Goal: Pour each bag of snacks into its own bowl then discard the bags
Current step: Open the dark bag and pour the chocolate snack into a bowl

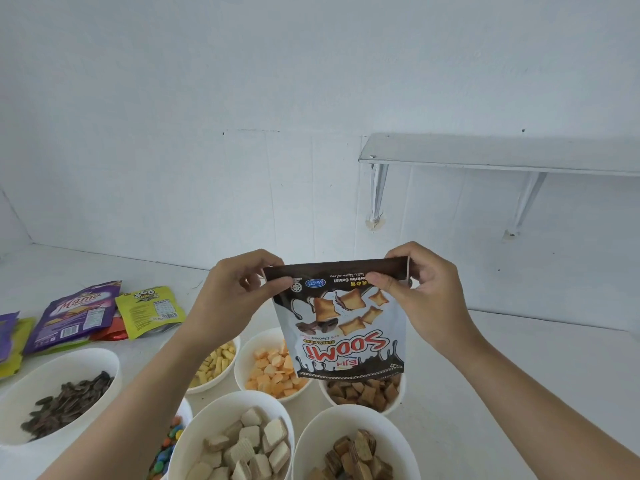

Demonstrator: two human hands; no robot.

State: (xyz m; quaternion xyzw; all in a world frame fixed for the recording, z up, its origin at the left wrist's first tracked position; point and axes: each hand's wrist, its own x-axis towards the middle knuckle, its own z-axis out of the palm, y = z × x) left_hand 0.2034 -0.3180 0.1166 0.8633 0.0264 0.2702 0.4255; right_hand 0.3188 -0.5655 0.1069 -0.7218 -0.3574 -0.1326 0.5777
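Observation:
A brown-and-white Soomi snack bag (341,327) hangs upside down above a white bowl (393,407) filled with brown pillow-shaped cereal pieces (363,393). My left hand (239,289) pinches the bag's upper left corner. My right hand (415,289) pinches its upper right corner. The bag's mouth points down and sits just over the cereal; the bowl's far part is hidden behind the bag.
Several other white bowls hold snacks: dark seeds (69,403), yellow sticks (214,365), orange cubes (273,372), pale wafers (242,448), brown wafers (356,455), coloured candies (169,445). Flat purple, yellow-green and red bags (83,313) lie at the left. A white shelf (502,154) juts from the wall.

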